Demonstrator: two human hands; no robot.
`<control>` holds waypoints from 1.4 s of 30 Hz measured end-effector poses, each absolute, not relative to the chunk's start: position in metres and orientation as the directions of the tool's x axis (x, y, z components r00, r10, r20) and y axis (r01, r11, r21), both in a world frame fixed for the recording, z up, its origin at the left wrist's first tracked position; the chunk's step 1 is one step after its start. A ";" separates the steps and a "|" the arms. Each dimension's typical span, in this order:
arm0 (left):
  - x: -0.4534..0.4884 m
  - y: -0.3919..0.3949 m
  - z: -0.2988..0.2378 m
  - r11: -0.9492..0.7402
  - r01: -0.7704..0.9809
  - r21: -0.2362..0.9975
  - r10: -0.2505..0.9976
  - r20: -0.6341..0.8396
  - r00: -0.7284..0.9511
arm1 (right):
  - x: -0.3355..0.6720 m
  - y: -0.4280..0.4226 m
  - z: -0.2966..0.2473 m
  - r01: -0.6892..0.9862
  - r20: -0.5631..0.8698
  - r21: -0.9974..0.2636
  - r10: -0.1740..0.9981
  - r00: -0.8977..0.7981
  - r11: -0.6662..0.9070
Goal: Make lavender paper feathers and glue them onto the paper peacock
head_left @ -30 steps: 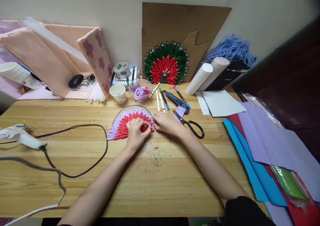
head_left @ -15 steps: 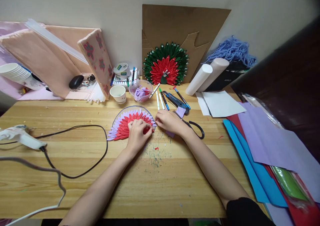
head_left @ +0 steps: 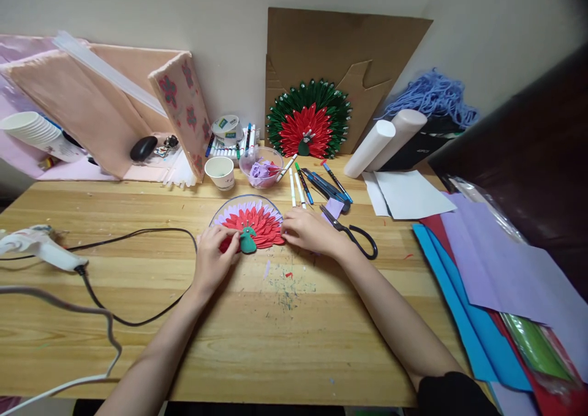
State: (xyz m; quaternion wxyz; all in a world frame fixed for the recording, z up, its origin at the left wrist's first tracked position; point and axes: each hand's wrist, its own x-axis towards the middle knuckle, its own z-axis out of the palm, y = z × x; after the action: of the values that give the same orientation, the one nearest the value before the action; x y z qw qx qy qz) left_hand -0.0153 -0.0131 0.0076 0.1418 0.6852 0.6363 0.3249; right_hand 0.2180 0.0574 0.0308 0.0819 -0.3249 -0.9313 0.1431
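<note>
A half-round paper fan (head_left: pixel 255 219) of red and lilac petals lies flat on the wooden table (head_left: pixel 285 330), with a small teal peacock body (head_left: pixel 248 240) at its lower middle. My left hand (head_left: pixel 215 258) rests at the fan's lower left edge, fingers curled, fingertips touching the fan beside the teal piece. My right hand (head_left: pixel 309 230) lies at the fan's right edge, fingers bent and pressing on its rim.
Black scissors (head_left: pixel 351 234) lie just right of my right hand. Markers (head_left: pixel 301 186), a paper cup (head_left: pixel 219 172) and a bowl of lilac scraps (head_left: pixel 263 166) stand behind the fan. A glue gun (head_left: pixel 34 247) with its black cord lies left. Coloured sheets (head_left: pixel 487 263) cover the right side.
My left hand slid left off the middle of the fan to its lower left edge, uncovering the teal peacock body. The right hand stayed at the fan's right rim.
</note>
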 end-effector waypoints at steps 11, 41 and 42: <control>-0.051 -0.002 -0.008 0.060 0.647 0.760 0.880 0.266 -0.394 | 0.225 0.059 0.035 0.635 0.053 -0.344 0.690 -0.722 0.692; -0.055 -0.002 -0.017 0.168 0.554 0.816 0.892 0.113 -0.438 | 0.211 0.057 0.019 0.656 0.060 -0.367 0.721 -0.690 0.659; -0.055 -0.002 -0.018 0.177 0.550 0.816 0.890 0.106 -0.444 | 0.211 0.057 0.019 0.655 0.059 -0.372 0.721 -0.690 0.657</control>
State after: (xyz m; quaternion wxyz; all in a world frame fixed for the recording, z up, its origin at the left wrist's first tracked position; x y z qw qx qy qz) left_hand -0.0546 -0.0017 -0.0178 0.2034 0.4867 0.7398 0.4178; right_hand 0.2111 0.0571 0.0188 0.1009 -0.3804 -0.9047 0.1630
